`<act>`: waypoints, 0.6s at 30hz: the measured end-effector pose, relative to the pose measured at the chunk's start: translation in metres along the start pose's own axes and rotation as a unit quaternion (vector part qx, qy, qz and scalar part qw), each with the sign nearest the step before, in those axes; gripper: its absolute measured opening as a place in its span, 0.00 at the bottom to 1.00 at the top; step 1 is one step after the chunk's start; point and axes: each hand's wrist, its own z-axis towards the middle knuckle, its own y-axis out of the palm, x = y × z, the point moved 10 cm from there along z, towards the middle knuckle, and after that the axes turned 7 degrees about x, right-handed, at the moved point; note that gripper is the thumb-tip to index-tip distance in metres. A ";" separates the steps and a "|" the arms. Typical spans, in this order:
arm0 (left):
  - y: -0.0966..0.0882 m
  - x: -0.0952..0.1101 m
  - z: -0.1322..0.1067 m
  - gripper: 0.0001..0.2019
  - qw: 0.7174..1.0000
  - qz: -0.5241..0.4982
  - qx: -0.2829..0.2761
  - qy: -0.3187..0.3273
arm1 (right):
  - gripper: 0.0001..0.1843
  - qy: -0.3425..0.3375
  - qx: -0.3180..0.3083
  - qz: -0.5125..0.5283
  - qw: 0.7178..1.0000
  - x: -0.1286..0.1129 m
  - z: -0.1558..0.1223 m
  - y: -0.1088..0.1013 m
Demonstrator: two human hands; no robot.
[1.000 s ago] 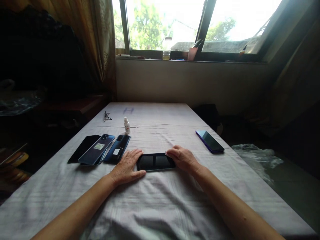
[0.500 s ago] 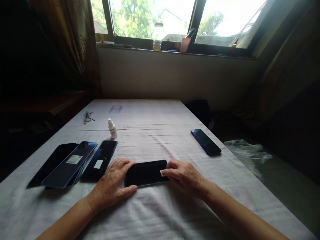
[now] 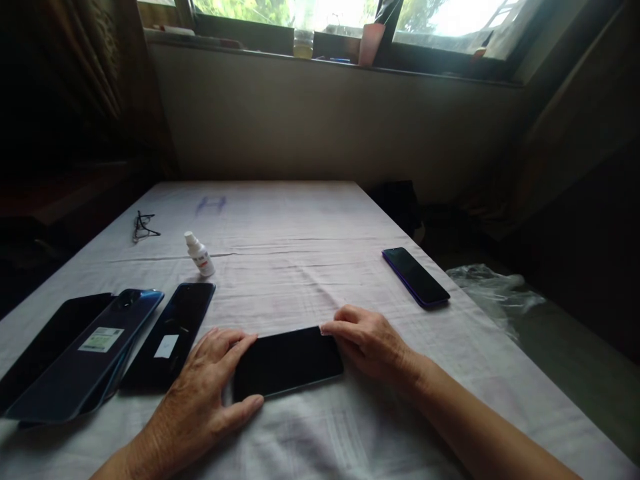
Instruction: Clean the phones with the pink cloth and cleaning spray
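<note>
A black phone [image 3: 287, 362] lies screen up on the white cloth in front of me. My left hand [image 3: 200, 400] rests flat at its left end, fingers spread over the edge and thumb along the near side. At the phone's right end my right hand [image 3: 367, 340] has its fingers curled, with the fingertips pinched at the far right corner. What the fingertips hold, if anything, is too small to make out.
To the left lie a dark blue phone [image 3: 167, 333], a blue phone with a sticker [image 3: 90, 350] and a black one [image 3: 45, 340]. A small white bottle [image 3: 199, 254] and glasses [image 3: 143, 225] sit further back. A purple phone [image 3: 415, 277] lies near the table's right edge [image 3: 500, 347].
The view has tilted down and closer. My right fingers moved from the phone's right edge to its far right corner, while my left hand stayed at the left end.
</note>
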 end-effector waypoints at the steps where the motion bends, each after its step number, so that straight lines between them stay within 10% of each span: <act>1: -0.001 0.001 0.001 0.35 1.000 0.002 -0.001 0.002 | 0.16 -0.001 -0.008 0.022 1.000 0.000 -0.003 -0.002; 7: -0.002 0.001 0.002 0.36 1.000 0.003 -0.003 -0.001 | 0.13 0.038 -0.122 0.144 0.981 0.000 -0.014 -0.002; 18: 0.001 0.004 0.000 0.36 1.000 -0.007 -0.016 0.016 | 0.16 0.028 -0.009 -0.013 0.999 0.003 -0.005 -0.002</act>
